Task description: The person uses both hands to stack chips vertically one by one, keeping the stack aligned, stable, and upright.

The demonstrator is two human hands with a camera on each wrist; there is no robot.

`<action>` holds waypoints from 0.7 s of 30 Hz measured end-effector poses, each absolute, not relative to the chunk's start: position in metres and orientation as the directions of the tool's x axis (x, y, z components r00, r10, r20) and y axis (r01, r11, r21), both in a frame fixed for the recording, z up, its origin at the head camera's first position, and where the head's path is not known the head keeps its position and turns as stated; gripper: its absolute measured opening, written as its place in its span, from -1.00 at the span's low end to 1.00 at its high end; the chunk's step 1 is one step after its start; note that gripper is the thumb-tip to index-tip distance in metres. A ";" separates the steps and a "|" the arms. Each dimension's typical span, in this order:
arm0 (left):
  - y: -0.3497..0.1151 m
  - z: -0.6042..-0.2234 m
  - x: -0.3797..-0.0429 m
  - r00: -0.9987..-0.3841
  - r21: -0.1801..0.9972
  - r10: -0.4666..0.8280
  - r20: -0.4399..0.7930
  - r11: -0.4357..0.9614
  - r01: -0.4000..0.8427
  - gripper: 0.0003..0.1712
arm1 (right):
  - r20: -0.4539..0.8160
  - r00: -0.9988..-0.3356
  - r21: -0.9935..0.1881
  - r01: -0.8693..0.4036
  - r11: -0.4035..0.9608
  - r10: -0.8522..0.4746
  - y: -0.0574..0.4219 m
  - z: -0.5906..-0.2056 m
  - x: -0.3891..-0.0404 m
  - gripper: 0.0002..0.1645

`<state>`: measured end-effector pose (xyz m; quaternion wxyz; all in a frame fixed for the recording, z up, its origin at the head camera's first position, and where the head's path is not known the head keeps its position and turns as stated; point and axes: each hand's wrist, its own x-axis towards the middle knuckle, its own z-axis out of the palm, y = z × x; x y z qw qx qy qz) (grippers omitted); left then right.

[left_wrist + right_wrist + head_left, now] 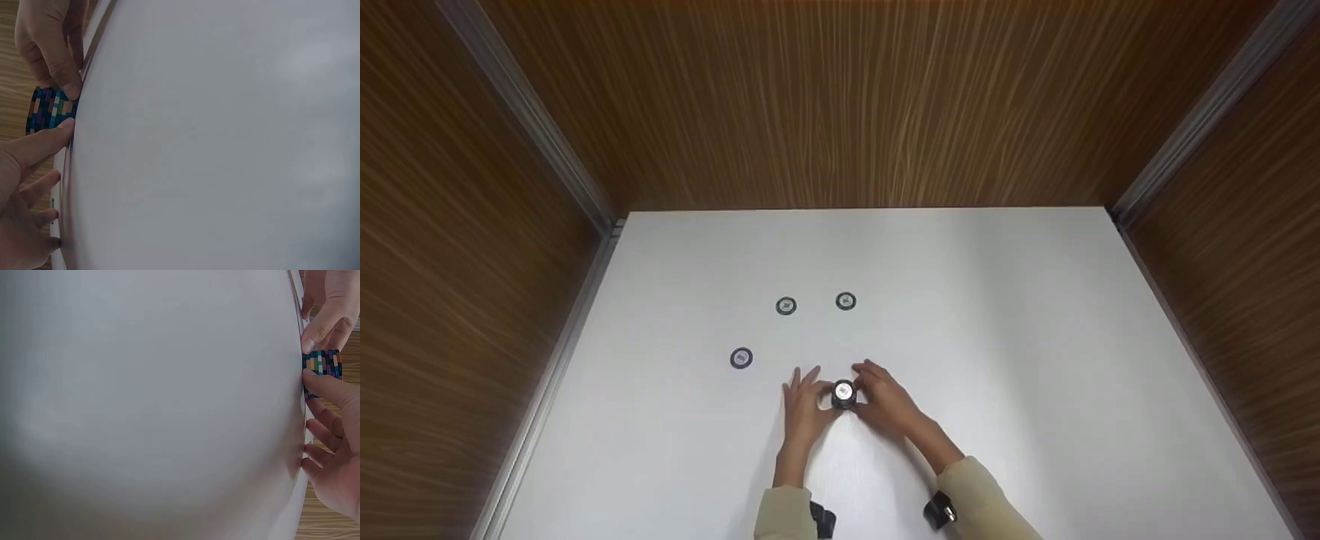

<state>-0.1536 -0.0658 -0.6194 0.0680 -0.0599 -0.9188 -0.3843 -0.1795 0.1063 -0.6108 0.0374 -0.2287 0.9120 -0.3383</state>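
Observation:
Between my two hands stands a stack of poker chips (844, 391) on the white table, dark with coloured edge stripes in the wrist views. My left hand (805, 411) pinches its left side near the base with thumb and forefinger, the other fingers spread on the table. From the other side my right hand (887, 403) pinches the same stack (323, 363) between thumb and fingers. In the left wrist view the chip stack (49, 109) shows several layers. The bottom of the stack is partly covered by fingertips.
Three single chips lie flat beyond the hands: one at the left (741, 358), a green-rimmed chip (786, 305) farther back, and a dark-rimmed chip (846, 301) to its right. Wood-grain panels (870, 105) wall the white table (997, 322) at the back and both sides.

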 end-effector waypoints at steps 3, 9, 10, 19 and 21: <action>-0.065 -0.619 -0.152 -0.983 0.706 0.049 0.177 0.689 0.161 -0.60 | 0.099 -0.886 -0.631 -0.408 0.660 -0.453 0.108 -0.611 -0.180 -0.67; -0.065 -0.619 -0.151 -0.982 0.704 0.045 0.186 0.691 0.165 -0.60 | 0.071 -0.871 -0.637 -0.415 0.649 -0.487 0.113 -0.609 -0.183 -0.76; -0.065 -0.619 -0.151 -0.982 0.704 0.042 0.185 0.692 0.162 -0.60 | 0.064 -0.868 -0.641 -0.414 0.647 -0.492 0.114 -0.608 -0.184 -0.78; -0.062 -0.618 -0.152 -0.986 0.703 0.037 0.161 0.697 0.141 -0.59 | 0.055 -0.874 -0.662 -0.393 0.638 -0.482 0.124 -0.602 -0.206 -0.85; -0.061 -0.618 -0.152 -0.987 0.707 0.036 0.159 0.693 0.139 -0.58 | 0.073 -0.879 -0.653 -0.399 0.643 -0.471 0.125 -0.601 -0.213 -0.82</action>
